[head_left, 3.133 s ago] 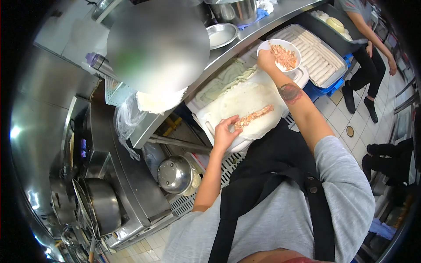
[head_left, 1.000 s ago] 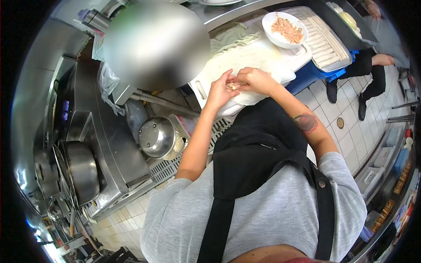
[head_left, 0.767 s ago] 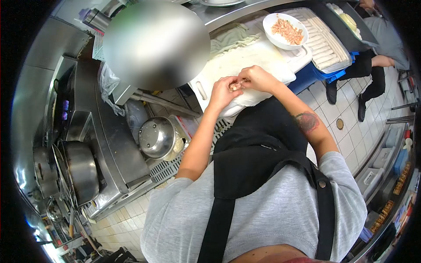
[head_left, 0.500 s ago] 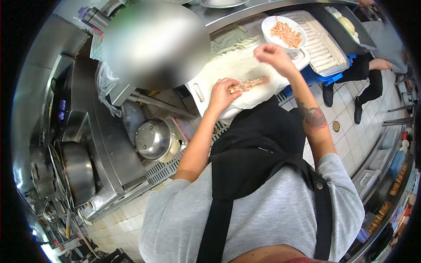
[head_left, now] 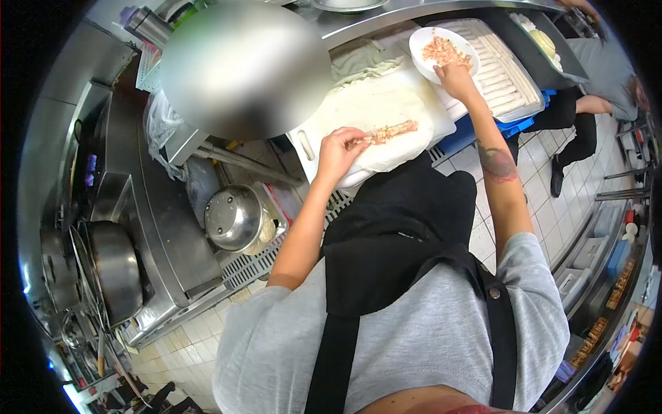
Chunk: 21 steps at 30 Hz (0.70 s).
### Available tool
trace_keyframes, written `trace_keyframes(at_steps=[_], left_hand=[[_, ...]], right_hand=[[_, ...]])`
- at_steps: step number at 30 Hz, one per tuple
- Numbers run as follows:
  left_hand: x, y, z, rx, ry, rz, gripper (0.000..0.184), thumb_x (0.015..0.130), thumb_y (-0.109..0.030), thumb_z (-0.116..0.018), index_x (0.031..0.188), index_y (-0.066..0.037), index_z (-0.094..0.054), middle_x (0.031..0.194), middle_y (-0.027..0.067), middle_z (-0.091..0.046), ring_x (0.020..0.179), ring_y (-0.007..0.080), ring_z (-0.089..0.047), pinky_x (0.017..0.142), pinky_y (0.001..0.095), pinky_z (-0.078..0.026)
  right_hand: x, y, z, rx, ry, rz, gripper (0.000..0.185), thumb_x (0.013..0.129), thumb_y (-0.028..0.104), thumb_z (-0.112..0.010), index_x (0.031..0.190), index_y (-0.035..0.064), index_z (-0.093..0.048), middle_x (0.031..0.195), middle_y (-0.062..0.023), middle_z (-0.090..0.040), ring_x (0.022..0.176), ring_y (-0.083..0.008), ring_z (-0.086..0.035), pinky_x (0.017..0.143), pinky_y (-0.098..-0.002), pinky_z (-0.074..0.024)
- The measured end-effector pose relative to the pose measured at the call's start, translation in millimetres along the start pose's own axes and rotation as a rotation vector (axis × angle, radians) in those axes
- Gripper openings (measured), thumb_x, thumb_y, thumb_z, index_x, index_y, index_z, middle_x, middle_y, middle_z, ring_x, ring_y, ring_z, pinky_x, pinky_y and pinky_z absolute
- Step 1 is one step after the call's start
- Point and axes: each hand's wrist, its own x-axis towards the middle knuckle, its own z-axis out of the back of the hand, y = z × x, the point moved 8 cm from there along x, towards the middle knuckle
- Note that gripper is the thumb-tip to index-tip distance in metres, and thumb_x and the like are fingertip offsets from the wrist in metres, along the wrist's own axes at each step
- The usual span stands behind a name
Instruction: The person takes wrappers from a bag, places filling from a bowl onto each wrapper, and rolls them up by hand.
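Note:
My left hand [head_left: 339, 153] is at the near-left end of a strip of chopped pinkish filling [head_left: 392, 132], its fingertips pinched together on that end. The strip lies along a thin, pale round wrapper sheet [head_left: 393, 103], spread over a white cutting board [head_left: 306, 145] with a handle slot. My right hand [head_left: 456, 81] reaches over the near rim of a white bowl [head_left: 418, 56], fingers curled into the chopped filling [head_left: 441, 50] inside. What its fingertips grip is partly hidden. Crumpled pale sheets [head_left: 362, 63] lie at the board's far side.
Right of the board, a tray [head_left: 534, 103] holds rows of white rolls beside a dark bin [head_left: 558, 52]. Another person [head_left: 586, 103] stands at the far right. A metal bowl [head_left: 234, 217] sits low at left, near a steel counter [head_left: 165, 234] and pots [head_left: 114, 272].
My right hand has moved from above the wrapper up and right into the bowl. My left hand stays at the strip's left end, its fingers now more pinched. The view has shifted slightly.

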Motion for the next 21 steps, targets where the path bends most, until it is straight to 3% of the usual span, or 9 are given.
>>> trace_keyframes(at_steps=[6, 9, 12, 13, 17, 21], left_hand=[[6, 6, -6, -0.014, 0.007, 0.028, 0.022, 0.075, -0.007, -0.081, 0.096, -0.005, -0.077, 0.092, 0.0077, -0.073, 0.081, 0.0154, -0.069, 0.074, 0.0271, -0.052], [5, 9, -5, 0.001, 0.011, 0.053, 0.022, 0.074, -0.007, -0.082, 0.095, -0.005, -0.077, 0.089, 0.0082, -0.074, 0.080, 0.0151, -0.069, 0.074, 0.0269, -0.053], [6, 8, -5, 0.002, 0.009, 0.083, 0.023, 0.072, -0.007, -0.082, 0.094, -0.005, -0.077, 0.090, 0.0109, -0.074, 0.081, 0.0204, -0.070, 0.076, 0.0299, -0.054], [5, 7, -4, -0.001, 0.006, 0.091, 0.024, 0.071, -0.007, -0.082, 0.094, -0.005, -0.077, 0.090, 0.0121, -0.074, 0.082, 0.0231, -0.070, 0.077, 0.0313, -0.054], [6, 6, -3, 0.007, 0.012, 0.077, 0.024, 0.071, -0.008, -0.082, 0.094, -0.005, -0.077, 0.091, 0.0124, -0.074, 0.081, 0.0234, -0.070, 0.077, 0.0316, -0.054], [7, 9, -4, -0.015, 0.017, 0.083, 0.024, 0.071, -0.009, -0.082, 0.094, -0.004, -0.077, 0.090, 0.0129, -0.074, 0.081, 0.0241, -0.070, 0.077, 0.0322, -0.054]], right_hand=[[2, -12, 18, 0.591, 0.111, -0.155, 0.030, 0.089, 0.029, -0.066, 0.087, 0.0016, -0.078, 0.077, -0.0134, -0.074, 0.070, -0.0223, -0.069, 0.071, -0.0350, -0.0538], [1, -6, 22, 0.373, 0.154, -0.125, 0.024, 0.085, 0.027, -0.072, 0.089, 0.0041, -0.079, 0.085, -0.0058, -0.077, 0.072, -0.0129, -0.069, 0.072, -0.0277, -0.0531], [5, -16, 12, 0.487, 0.156, -0.155, 0.019, 0.079, 0.022, -0.078, 0.089, 0.0052, -0.079, 0.084, -0.0034, -0.077, 0.071, -0.0112, -0.068, 0.067, -0.0261, -0.0527], [6, -20, 8, 0.512, 0.133, -0.192, 0.017, 0.077, 0.019, -0.081, 0.087, 0.0053, -0.079, 0.077, -0.0029, -0.075, 0.065, -0.0092, -0.065, 0.060, -0.0244, -0.0504], [6, -32, 0, 0.575, 0.136, -0.301, 0.015, 0.077, 0.020, -0.082, 0.080, 0.0063, -0.079, 0.064, -0.0008, -0.067, 0.056, -0.0060, -0.057, 0.056, -0.0249, -0.0474], [11, -26, 3, 0.230, 0.191, -0.238, 0.016, 0.078, 0.020, -0.078, 0.084, 0.0052, -0.078, 0.070, -0.0072, -0.072, 0.064, -0.0150, -0.065, 0.065, -0.0309, -0.0515]])
